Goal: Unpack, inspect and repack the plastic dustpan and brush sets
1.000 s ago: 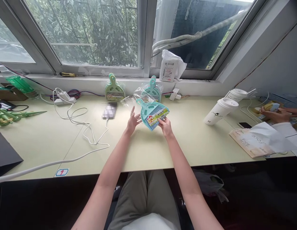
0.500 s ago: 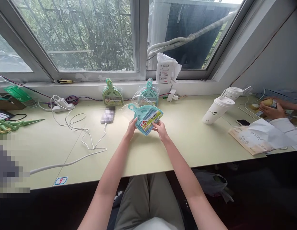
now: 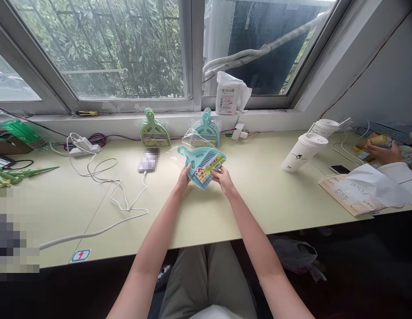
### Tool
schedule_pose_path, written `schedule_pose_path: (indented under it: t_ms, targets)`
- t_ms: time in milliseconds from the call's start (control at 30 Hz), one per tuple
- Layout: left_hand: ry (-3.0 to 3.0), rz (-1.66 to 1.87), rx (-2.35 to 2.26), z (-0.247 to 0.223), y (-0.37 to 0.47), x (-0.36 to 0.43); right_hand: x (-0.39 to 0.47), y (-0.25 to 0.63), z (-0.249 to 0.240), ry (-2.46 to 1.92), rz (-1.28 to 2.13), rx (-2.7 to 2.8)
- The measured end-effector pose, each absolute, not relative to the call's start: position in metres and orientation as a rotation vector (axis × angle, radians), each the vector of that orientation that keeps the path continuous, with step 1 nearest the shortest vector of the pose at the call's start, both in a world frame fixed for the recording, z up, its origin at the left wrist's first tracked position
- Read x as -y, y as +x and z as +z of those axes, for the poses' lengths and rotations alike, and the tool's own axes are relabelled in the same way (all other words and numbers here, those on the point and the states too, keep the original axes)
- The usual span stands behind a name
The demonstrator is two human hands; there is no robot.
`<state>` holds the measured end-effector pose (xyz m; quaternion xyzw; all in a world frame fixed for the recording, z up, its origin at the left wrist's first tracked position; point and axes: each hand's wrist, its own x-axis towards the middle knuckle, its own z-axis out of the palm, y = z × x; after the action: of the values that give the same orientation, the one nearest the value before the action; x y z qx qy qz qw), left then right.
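Note:
A teal dustpan and brush set point(image 3: 201, 161) in clear wrapping, with a yellow label across its bristles, is held tilted above the table. My left hand point(image 3: 183, 178) grips its left edge below the handle, fingers closed. On the opposite side my right hand point(image 3: 223, 179) pinches the lower right edge, by the label. Behind it, a second teal dustpan set point(image 3: 206, 128) leans upright against the wall under the window. To the left of that leans a green dustpan set point(image 3: 155, 129), wrapped too.
A phone point(image 3: 148, 160) on a white cable lies left of my hands. White cups point(image 3: 303, 153) and a paper bag point(image 3: 350, 195) stand to the right, near another person's hand point(image 3: 386, 153). A power strip point(image 3: 84, 148) sits at left. The table's front edge point(image 3: 219, 243) is near my lap.
My hands and the dustpan set keep nearly the same place. The view has shifted slightly. At the far right, the other person's hand has moved a little to the right.

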<state>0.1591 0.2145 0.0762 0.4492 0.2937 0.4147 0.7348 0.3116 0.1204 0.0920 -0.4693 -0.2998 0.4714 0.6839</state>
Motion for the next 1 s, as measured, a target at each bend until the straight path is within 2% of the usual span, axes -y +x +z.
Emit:
schedule_pose_path:
  t_ms: [300,500,733,833,1000]
  targets:
    - [1.052,0.696,-0.531,0.088,0.164,-0.199,-0.123,0.301,0.085,-0.937,0.924,0.562]
    - [0.983,0.810,-0.544,0.088,0.169,-0.193,-0.125,0.312,0.084,-0.942,0.958,0.630]
    - [1.042,0.544,-0.362,0.097,0.169,-0.181,-0.121,0.319,0.091,-0.891,0.929,0.712]
    - [1.125,0.791,-0.486,0.099,0.172,-0.178,-0.119,0.317,0.093,-0.874,0.905,0.685]
    - [1.459,1.607,-1.148,0.106,0.166,-0.176,-0.120,0.316,0.090,-0.899,0.889,0.663]
